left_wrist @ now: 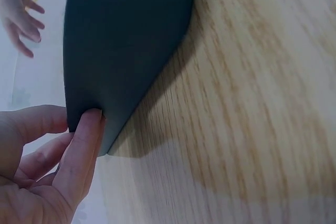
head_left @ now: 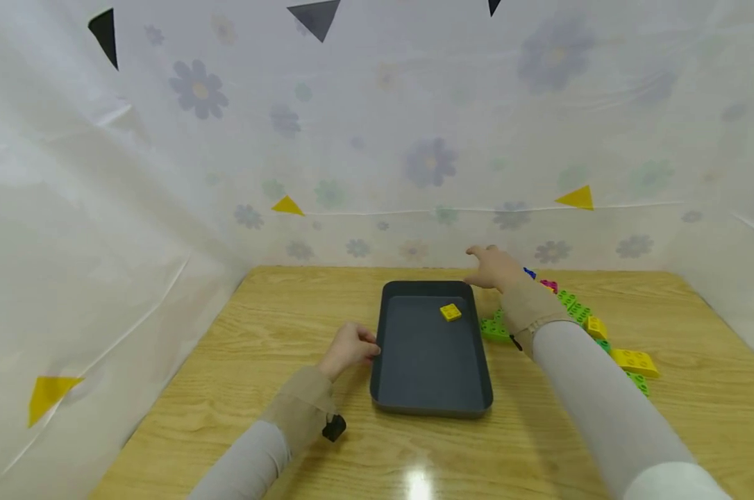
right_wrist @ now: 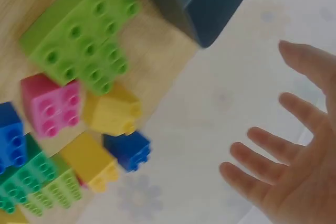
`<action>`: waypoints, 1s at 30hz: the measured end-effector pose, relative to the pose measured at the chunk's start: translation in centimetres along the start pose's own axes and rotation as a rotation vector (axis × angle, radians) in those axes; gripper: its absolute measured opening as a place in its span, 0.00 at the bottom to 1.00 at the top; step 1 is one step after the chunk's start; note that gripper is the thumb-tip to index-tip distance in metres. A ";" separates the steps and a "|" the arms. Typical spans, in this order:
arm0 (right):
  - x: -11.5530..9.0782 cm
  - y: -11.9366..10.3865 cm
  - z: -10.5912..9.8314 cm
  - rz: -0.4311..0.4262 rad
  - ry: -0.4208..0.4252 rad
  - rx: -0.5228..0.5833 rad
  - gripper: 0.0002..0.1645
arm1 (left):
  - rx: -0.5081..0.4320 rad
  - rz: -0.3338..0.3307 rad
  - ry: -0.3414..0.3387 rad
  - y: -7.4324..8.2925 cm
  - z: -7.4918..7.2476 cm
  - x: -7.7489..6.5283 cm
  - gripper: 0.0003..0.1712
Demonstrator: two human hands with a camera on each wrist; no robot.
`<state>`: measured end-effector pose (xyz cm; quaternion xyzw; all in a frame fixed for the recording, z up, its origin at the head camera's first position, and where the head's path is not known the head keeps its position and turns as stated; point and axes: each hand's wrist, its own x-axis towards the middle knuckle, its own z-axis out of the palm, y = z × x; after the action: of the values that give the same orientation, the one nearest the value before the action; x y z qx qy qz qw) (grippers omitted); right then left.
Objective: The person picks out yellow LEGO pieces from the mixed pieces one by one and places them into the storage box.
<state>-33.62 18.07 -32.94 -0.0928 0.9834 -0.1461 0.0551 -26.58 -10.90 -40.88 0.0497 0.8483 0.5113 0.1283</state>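
Observation:
A dark grey rectangular tray (head_left: 430, 361) lies on the table with one yellow toy brick (head_left: 450, 312) inside, toward its far right. At the tray's left side, my left hand (head_left: 350, 347) pinches the rim; in the left wrist view one finger lies along the outer wall (left_wrist: 126, 40) and another reaches over the edge. My right hand (head_left: 494, 268) is raised near the tray's far right corner. Its fingers are spread and nothing is in them, as the right wrist view shows the palm (right_wrist: 310, 182) bare.
Right of the tray lie several loose toy bricks: a large green brick (right_wrist: 84, 30), a pink brick (right_wrist: 52, 106), a dark blue brick (right_wrist: 127, 149) and yellow bricks (head_left: 634, 362). A floral sheet (head_left: 377, 139) hangs behind the wooden table (head_left: 258, 312).

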 end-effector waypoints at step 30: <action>-1.3 7.6 4.3 0.109 0.010 0.233 0.27 | -0.001 0.007 0.007 -0.1 0.2 0.2 0.10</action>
<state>-33.04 24.31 -39.15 -0.0312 0.9636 -0.2565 0.0684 -26.73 -10.74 -41.03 0.0509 0.8482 0.5125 0.1236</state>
